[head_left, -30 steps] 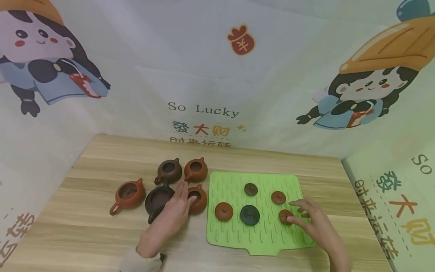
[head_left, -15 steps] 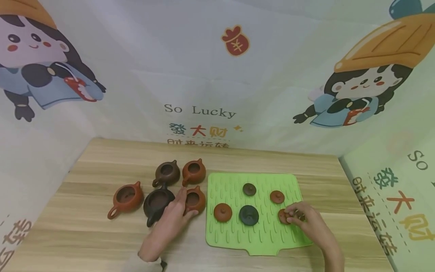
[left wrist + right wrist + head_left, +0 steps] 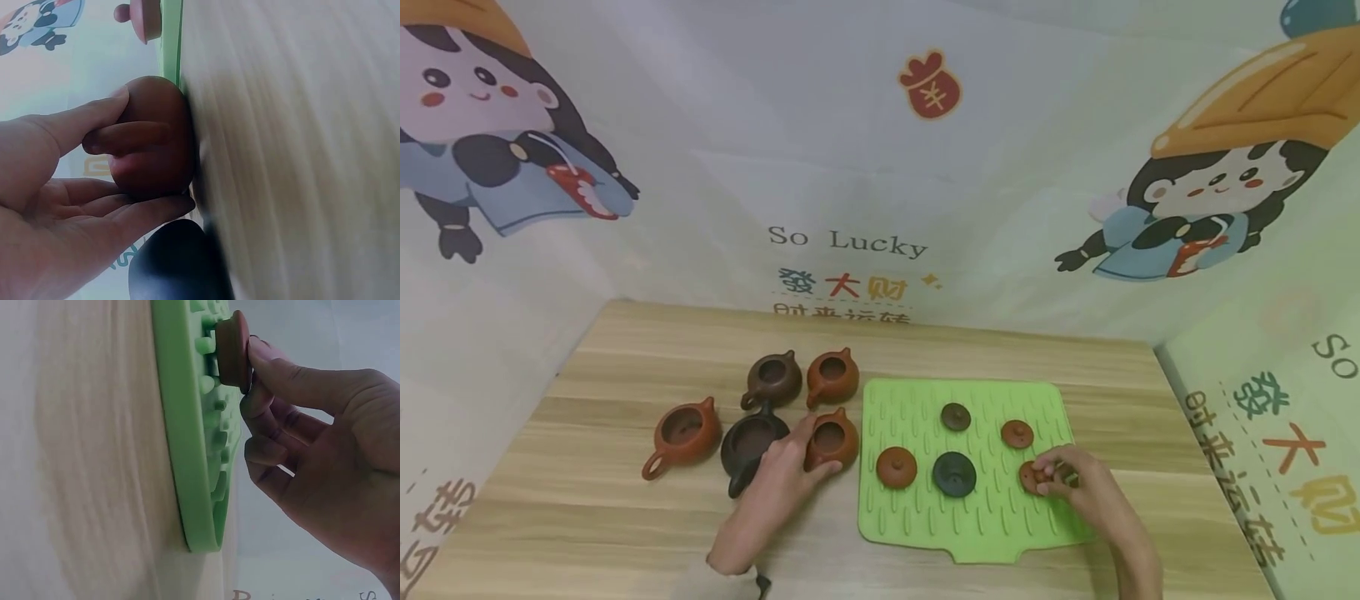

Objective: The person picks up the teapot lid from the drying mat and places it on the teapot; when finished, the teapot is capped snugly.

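Observation:
My left hand [image 3: 781, 477] grips a small reddish-brown teapot [image 3: 841, 435], which has no lid on. In the left wrist view the thumb presses one side of this teapot [image 3: 156, 169] and the fingers the other, with its handle [image 3: 134, 136] between them. At the right of the green mat [image 3: 917, 521], my right hand [image 3: 1086, 487] pinches a small reddish-brown teapot lid [image 3: 1030, 478] from above by thumb and fingers. The right wrist view has that lid [image 3: 230, 353] close over the mat's raised nubs, its knob hidden by the fingers.
Around the left hand stand lidless teapots: a black one [image 3: 739, 446], a dark brown one [image 3: 782, 387] and reddish ones [image 3: 842, 375] [image 3: 696, 437]. Other lids lie on the mat: reddish [image 3: 897, 468], black [image 3: 954, 475], dark brown [image 3: 956, 417], reddish [image 3: 1017, 434]. A printed cloth [image 3: 1037, 167] hangs behind.
My right thumb and fingers, apart a second ago, have closed on the small lid. My left hand has shifted slightly down and its thumb has moved to the near side of the reddish teapot.

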`<control>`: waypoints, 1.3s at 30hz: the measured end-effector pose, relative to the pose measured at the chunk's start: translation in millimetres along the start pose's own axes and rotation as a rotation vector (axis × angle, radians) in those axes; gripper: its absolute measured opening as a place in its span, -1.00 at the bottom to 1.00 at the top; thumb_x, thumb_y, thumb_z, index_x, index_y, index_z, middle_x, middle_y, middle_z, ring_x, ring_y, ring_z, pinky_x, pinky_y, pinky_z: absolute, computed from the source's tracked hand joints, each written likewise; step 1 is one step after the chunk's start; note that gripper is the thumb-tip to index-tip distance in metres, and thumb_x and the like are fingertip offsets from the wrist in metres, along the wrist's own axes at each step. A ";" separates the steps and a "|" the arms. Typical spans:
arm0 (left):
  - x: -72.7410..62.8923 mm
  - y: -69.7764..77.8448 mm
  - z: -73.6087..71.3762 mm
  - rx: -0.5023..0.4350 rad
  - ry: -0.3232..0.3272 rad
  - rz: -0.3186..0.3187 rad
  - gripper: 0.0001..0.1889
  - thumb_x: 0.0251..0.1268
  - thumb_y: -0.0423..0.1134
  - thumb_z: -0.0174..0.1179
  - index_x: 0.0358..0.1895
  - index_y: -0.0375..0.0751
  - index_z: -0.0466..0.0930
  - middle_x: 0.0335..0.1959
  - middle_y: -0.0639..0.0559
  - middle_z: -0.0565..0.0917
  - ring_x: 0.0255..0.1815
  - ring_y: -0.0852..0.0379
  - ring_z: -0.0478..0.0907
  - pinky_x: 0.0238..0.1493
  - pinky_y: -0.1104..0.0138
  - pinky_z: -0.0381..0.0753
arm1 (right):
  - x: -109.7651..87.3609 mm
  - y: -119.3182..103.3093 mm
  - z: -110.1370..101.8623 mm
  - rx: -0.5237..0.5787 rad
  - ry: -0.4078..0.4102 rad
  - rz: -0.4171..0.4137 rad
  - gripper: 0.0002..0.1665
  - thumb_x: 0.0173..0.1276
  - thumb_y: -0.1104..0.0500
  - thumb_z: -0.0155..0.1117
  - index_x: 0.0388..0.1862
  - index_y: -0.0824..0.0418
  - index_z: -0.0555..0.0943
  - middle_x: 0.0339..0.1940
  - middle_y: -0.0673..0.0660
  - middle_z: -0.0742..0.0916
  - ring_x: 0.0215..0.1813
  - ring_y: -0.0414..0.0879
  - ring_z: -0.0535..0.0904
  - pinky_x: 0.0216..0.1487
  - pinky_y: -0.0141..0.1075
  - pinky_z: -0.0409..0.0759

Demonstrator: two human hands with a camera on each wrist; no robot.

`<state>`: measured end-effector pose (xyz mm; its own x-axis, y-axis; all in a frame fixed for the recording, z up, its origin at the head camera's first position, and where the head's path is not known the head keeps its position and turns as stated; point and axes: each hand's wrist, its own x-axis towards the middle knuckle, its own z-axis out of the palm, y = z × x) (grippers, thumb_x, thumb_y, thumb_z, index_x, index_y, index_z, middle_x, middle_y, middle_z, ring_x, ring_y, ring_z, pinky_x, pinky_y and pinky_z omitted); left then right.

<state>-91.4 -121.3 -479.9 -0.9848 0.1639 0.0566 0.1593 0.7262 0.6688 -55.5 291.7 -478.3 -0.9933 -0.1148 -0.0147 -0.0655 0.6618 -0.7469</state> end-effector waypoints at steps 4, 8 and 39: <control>-0.4 1.9 -0.3 -0.006 0.002 0.012 -0.22 0.25 -0.26 0.64 0.44 -0.56 0.49 0.13 -0.52 0.75 0.14 -0.43 0.77 0.08 -0.20 0.77 | -1.2 -3.9 -0.6 -0.024 0.013 -0.027 -0.77 0.23 0.46 0.58 -0.17 0.29 0.77 -0.25 0.02 0.76 -0.23 -0.35 0.54 -0.19 -0.40 0.61; -0.5 3.8 -1.5 -0.010 0.006 0.029 -0.22 0.23 -0.25 0.65 0.43 -0.56 0.50 0.12 -0.52 0.75 0.13 -0.44 0.77 0.08 -0.21 0.77 | -0.8 -12.1 -1.1 -0.045 0.063 -0.113 -0.74 0.20 0.45 0.60 -0.21 0.19 0.78 -0.30 -0.08 0.74 -0.25 -0.38 0.51 -0.25 -0.40 0.52; -0.2 -2.2 -2.3 -0.023 0.016 0.062 -0.27 0.18 -0.28 0.67 0.35 -0.54 0.55 0.13 -0.50 0.76 0.14 -0.42 0.77 0.06 -0.18 0.78 | 54.7 -85.2 35.5 0.036 -0.094 -0.271 -0.79 0.26 0.32 0.65 -0.20 0.14 0.78 -0.30 -0.10 0.72 -0.22 -0.30 0.59 -0.18 -0.32 0.52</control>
<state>-91.8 -124.4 -479.6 -0.9740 0.1979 0.1102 0.2191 0.6996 0.6801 -100.8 202.7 -439.0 -0.9268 -0.3530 0.1283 -0.3220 0.5710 -0.7552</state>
